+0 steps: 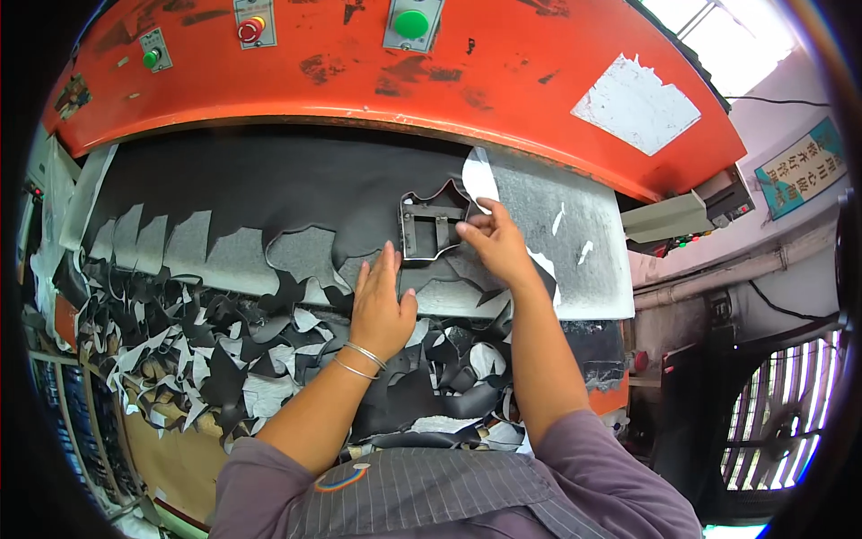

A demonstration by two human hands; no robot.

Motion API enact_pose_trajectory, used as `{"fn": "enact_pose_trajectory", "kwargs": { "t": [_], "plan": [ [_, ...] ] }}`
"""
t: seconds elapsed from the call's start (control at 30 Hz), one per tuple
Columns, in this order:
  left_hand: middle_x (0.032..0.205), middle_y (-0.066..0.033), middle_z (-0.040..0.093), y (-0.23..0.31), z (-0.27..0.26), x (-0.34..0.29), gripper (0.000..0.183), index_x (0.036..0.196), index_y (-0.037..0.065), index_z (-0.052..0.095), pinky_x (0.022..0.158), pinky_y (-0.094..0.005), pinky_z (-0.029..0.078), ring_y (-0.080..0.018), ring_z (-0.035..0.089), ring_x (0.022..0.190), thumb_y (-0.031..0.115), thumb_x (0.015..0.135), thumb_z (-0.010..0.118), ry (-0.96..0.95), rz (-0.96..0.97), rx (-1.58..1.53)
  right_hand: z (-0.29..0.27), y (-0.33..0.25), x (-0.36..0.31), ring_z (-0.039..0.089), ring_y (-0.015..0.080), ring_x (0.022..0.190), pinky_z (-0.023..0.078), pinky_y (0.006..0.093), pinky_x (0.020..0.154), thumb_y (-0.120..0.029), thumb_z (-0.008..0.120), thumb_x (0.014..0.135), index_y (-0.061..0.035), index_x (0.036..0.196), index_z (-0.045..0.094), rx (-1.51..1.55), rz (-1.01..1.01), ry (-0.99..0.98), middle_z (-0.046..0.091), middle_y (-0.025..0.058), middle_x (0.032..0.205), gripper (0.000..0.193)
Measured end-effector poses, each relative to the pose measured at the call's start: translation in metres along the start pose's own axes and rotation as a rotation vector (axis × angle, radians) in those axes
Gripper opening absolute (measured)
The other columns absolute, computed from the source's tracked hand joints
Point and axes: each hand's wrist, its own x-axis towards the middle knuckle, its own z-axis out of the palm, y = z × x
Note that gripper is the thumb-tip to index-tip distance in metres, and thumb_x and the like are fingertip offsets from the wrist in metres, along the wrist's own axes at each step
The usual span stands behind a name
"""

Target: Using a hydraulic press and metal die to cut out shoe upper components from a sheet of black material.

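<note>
A metal cutting die (pixel 436 212) with a curved outline and inner crossbars rests on a sheet of black leather-like material (pixel 269 175). Its right edge is between the thumb and fingers of my right hand (pixel 499 246). My left hand (pixel 381 314) lies flat, fingers stretched out, just below and left of the die, over the cut lower edge of the sheet. It holds nothing. Under the sheet is a pale grey cutting board (pixel 575 247), showing through the notches along the cut edge. A white patch (pixel 478 175) shows at the sheet's right end.
An orange press beam (pixel 305 81) spans the far side, with green buttons (pixel 411 24) and a red knob (pixel 250 30). Black and white offcuts (pixel 242 359) heap along the board's near edge. A barred fan opening (pixel 781 422) stands at the right.
</note>
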Motion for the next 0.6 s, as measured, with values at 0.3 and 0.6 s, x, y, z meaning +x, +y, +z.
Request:
{"fn": "enact_pose_trajectory", "kwargs": {
  "t": [0.3, 0.6],
  "plan": [
    [0.128, -0.0181, 0.057, 0.001, -0.007, -0.002, 0.070, 0.141, -0.008, 0.025, 0.112, -0.0463, 0.023, -0.0323, 0.043, 0.128, 0.011, 0.081, 0.055, -0.018, 0.023, 0.058, -0.022, 0.006, 0.020, 0.043, 0.0301, 0.128, 0.027, 0.0418, 0.108, -0.020, 0.077, 0.072, -0.0168, 0.124, 0.057, -0.531, -0.487, -0.234, 0.052, 0.0112, 0.134, 0.055],
    [0.130, -0.0203, 0.054, -0.011, -0.030, 0.053, 0.067, 0.144, -0.003, 0.023, 0.112, -0.0469, 0.023, -0.0347, 0.047, 0.125, 0.006, 0.083, 0.049, 0.074, -0.038, -0.015, -0.024, -0.005, 0.022, 0.038, 0.0272, 0.134, 0.020, 0.0470, 0.111, -0.025, 0.079, 0.070, -0.0174, 0.126, 0.055, -0.452, -0.502, -0.258, 0.052, 0.0122, 0.134, 0.061]
  ]
}}
